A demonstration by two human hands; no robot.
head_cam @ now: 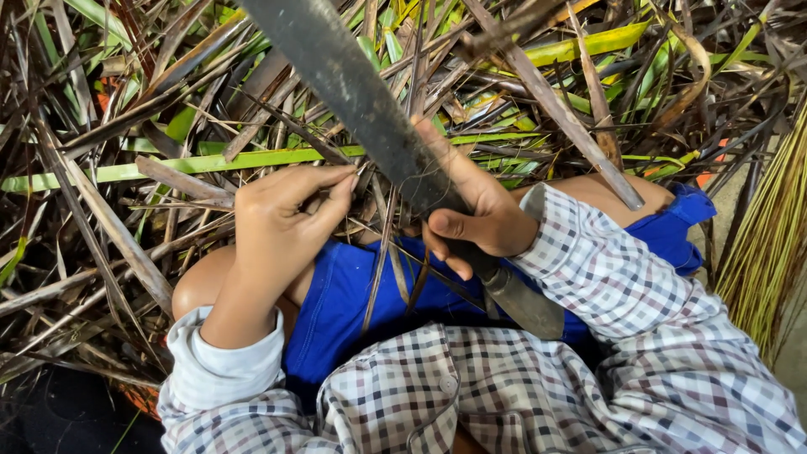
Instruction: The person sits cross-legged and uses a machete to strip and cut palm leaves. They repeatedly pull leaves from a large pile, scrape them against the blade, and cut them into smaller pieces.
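Note:
My right hand grips a long dark knife near the base of its blade, which runs up and to the left over a heap of dry and green palm leaves. The knife's handle end sticks out below my hand, over my lap. My left hand pinches thin dry leaf strips that hang down across my blue shorts. The two hands are close together, the strips between them.
A bundle of thin yellow-green leaf ribs lies at the right edge. Leaves cover the ground ahead and to the left. My checked shirt sleeves and bare knees fill the lower frame.

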